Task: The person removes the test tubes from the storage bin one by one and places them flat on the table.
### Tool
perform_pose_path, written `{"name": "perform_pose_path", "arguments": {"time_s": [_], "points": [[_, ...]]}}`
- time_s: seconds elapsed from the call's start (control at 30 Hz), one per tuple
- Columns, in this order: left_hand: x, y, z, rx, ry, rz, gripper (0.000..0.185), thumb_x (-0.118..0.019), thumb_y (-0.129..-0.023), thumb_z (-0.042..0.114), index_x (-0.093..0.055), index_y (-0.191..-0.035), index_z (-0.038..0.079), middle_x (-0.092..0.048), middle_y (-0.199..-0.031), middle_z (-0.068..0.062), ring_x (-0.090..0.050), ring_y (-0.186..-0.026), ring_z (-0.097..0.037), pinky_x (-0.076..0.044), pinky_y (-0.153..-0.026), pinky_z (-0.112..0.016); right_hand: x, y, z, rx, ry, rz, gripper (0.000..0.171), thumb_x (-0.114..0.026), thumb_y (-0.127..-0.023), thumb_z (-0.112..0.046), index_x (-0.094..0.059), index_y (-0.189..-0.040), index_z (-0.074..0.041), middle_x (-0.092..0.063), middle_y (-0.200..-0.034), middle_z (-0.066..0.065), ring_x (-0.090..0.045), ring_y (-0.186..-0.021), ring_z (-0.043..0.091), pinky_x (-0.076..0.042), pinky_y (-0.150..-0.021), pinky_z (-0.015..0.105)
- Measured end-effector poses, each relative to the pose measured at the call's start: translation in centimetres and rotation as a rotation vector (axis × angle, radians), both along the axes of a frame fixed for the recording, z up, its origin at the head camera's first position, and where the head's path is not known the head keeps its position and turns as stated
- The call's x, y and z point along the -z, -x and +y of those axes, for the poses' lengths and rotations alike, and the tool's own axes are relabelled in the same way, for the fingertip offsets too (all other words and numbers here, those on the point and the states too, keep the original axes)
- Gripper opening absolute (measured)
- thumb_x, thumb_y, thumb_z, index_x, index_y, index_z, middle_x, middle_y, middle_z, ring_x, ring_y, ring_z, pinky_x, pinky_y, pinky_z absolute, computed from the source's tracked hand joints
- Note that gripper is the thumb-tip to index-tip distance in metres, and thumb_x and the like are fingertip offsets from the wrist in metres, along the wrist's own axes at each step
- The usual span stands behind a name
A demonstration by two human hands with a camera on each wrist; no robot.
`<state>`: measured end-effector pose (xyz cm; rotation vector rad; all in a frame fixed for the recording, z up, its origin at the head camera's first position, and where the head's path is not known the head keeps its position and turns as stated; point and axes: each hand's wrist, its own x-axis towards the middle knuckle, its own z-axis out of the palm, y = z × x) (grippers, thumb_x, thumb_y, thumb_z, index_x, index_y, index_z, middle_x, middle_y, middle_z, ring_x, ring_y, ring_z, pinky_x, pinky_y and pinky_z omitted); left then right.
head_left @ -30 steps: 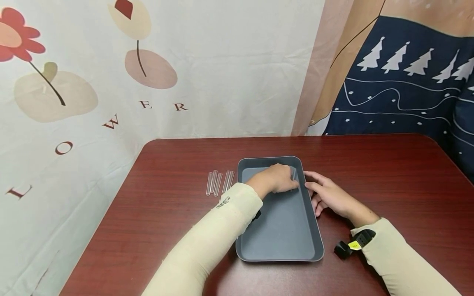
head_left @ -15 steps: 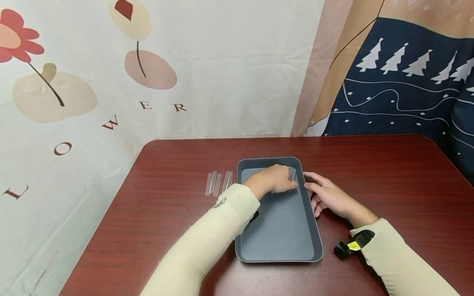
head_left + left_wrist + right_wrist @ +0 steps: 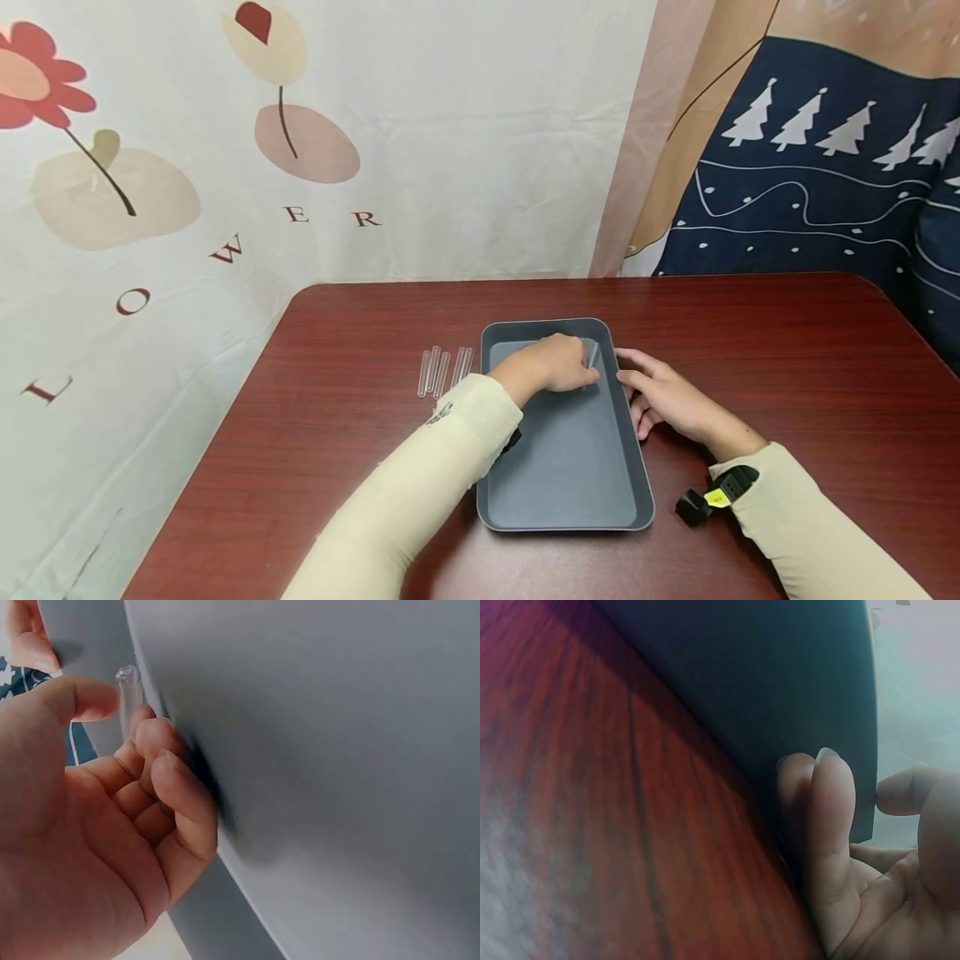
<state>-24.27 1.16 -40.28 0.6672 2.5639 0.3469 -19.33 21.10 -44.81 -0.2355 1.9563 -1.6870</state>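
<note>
Inside the far part of the grey rectangular tray [image 3: 566, 467], my left hand [image 3: 553, 364] pinches a clear test tube [image 3: 593, 356] between thumb and fingers. Seen from the left wrist, the end of the tube [image 3: 129, 686] sticks up past the thumb, and the remaining fingers curl close to the tray floor [image 3: 337, 787]. My right hand [image 3: 667, 398] is at the tray's right side. In the right wrist view, its fingertips [image 3: 832, 787] touch the outer wall [image 3: 765, 682] while the thumb [image 3: 904, 791] reaches the rim.
Several clear test tubes [image 3: 433, 372] lie left of the tray on the reddish-brown table [image 3: 360, 450]. My left sleeve [image 3: 420, 475] crosses the tray's left edge. A black wrist device [image 3: 712, 493] sits by the right sleeve. Printed curtains [image 3: 480, 167] hang behind the table.
My left hand has shifted slightly left inside the tray with the test tube, showing a little more of it. My right hand stays at the tray's side.
</note>
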Motion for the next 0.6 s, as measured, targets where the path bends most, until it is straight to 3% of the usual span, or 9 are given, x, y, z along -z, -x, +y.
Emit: {"name": "perform_pose_path", "arguments": {"time_s": [0.23, 0.6], "points": [[-0.5, 0.0, -0.5, -0.005, 0.001, 0.033, 0.041, -0.056, -0.098, 0.036, -0.052, -0.061, 0.020, -0.048, -0.055, 0.006, -0.045, -0.050, -0.009, -0.038, -0.054, -0.026, -0.1, 0.0, 0.0, 0.007, -0.007, -0.004, 0.057, -0.039, -0.107, -0.022, -0.017, -0.158, -0.010, -0.057, -0.082, 0.009, -0.060, -0.051, 0.015, -0.054, -0.049, 0.036], [-1.2, -0.1, -1.2, -0.021, -0.012, 0.011, 0.043, -0.056, -0.098, 0.036, -0.051, -0.058, 0.020, -0.041, -0.050, 0.006, -0.041, -0.046, -0.010, -0.036, -0.049, -0.026, -0.3, -0.1, 0.0, 0.008, -0.018, -0.010, 0.058, -0.039, -0.107, -0.023, -0.017, -0.158, -0.010, -0.058, -0.081, 0.009, -0.060, -0.050, 0.015, -0.055, -0.049, 0.036]]}}
